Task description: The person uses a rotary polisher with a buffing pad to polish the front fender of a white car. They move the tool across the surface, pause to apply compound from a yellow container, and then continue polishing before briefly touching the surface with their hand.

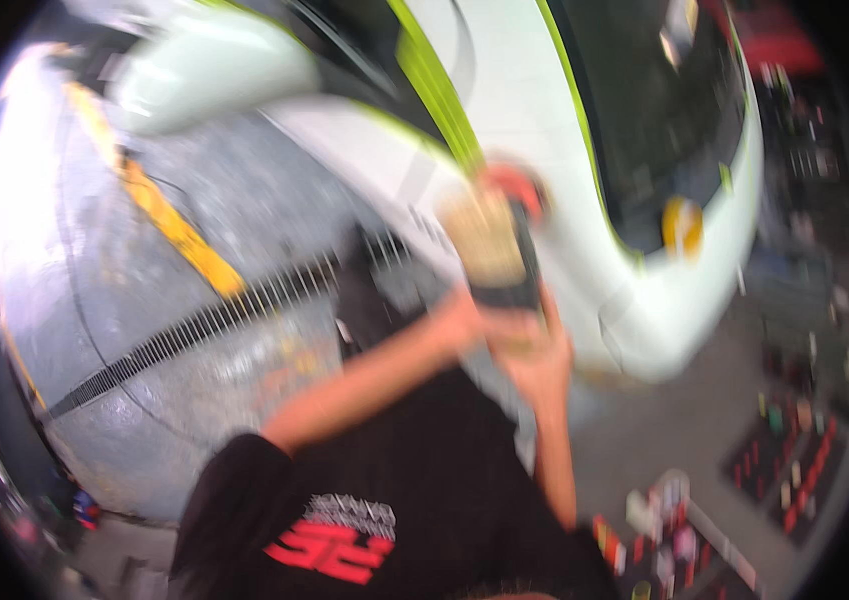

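Observation:
Both my hands are close together in front of me, smeared by motion. My left hand (490,318) and my right hand (542,355) are closed round the lower end of a handheld tool (485,245) with a tan body, black parts and a round red end. Blur hides its exact kind and how each finger grips. The red end lies over the white car's body (625,310); whether it touches the paint I cannot tell. Lime-green strips (440,95) run along the dark glass edges near the tool.
The car's side mirror (215,70) juts out at upper left. A yellow round object (683,228) lies at the dark glass. A floor drain grate (205,328) and a yellow strip (180,230) cross the floor at left. Bottles and tools (670,535) stand at lower right.

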A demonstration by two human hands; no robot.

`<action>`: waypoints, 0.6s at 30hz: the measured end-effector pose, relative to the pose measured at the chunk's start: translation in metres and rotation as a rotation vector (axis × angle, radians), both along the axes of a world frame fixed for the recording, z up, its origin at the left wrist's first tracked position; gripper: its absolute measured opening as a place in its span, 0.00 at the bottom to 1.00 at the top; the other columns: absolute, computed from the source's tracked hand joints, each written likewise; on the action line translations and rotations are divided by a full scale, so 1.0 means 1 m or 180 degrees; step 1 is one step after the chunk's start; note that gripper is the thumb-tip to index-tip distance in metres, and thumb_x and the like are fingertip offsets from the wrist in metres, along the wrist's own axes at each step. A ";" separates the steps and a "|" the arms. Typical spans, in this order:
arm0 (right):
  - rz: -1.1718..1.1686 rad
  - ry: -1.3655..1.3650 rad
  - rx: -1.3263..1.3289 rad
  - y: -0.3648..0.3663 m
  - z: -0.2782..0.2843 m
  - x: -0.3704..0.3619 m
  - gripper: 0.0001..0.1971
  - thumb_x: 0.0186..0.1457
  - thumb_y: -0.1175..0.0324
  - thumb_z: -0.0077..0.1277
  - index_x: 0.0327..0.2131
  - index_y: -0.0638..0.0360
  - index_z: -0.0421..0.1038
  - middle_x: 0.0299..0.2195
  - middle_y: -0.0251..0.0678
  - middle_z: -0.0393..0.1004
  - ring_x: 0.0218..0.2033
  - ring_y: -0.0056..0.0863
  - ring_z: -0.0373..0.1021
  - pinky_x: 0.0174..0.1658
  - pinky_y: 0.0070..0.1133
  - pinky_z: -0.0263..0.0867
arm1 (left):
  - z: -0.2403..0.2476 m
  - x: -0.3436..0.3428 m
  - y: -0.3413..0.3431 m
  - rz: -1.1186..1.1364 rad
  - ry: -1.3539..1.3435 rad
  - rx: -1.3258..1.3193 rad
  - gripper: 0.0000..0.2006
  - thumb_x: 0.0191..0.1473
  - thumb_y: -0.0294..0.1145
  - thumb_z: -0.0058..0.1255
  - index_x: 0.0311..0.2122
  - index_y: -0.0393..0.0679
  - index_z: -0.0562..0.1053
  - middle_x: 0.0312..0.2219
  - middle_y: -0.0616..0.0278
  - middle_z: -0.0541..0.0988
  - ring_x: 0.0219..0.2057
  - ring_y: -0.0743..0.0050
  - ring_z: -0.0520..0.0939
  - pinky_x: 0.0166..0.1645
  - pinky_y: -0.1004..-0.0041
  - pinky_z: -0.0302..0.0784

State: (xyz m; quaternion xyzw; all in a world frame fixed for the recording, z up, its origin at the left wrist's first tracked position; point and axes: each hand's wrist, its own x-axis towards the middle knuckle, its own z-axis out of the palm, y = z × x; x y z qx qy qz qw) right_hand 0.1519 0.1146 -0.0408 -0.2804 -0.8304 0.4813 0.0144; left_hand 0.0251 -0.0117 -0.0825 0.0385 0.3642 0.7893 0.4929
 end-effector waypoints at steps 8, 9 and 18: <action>-0.0029 -0.0308 0.0435 0.013 -0.022 0.050 0.41 0.43 0.60 0.79 0.60 0.61 0.74 0.49 0.49 0.84 0.50 0.42 0.82 0.55 0.37 0.75 | -0.037 0.045 0.028 -0.0493 0.0188 0.0624 0.25 0.55 0.33 0.75 0.56 0.46 0.76 0.48 0.66 0.84 0.53 0.73 0.82 0.63 0.66 0.75; 0.0134 -0.0098 0.0374 0.014 -0.021 0.040 0.43 0.43 0.62 0.78 0.63 0.61 0.71 0.49 0.50 0.84 0.50 0.42 0.82 0.55 0.37 0.75 | -0.035 0.041 0.026 -0.0461 0.0368 0.0620 0.25 0.55 0.32 0.75 0.56 0.46 0.75 0.48 0.65 0.84 0.53 0.73 0.83 0.64 0.65 0.75; 0.0651 0.0244 -0.0508 0.019 0.026 0.020 0.55 0.45 0.71 0.70 0.77 0.57 0.53 0.56 0.50 0.81 0.57 0.40 0.79 0.62 0.32 0.72 | -0.013 0.021 0.016 -0.0373 0.0307 0.0643 0.20 0.58 0.27 0.67 0.54 0.41 0.76 0.50 0.58 0.84 0.58 0.65 0.82 0.67 0.60 0.73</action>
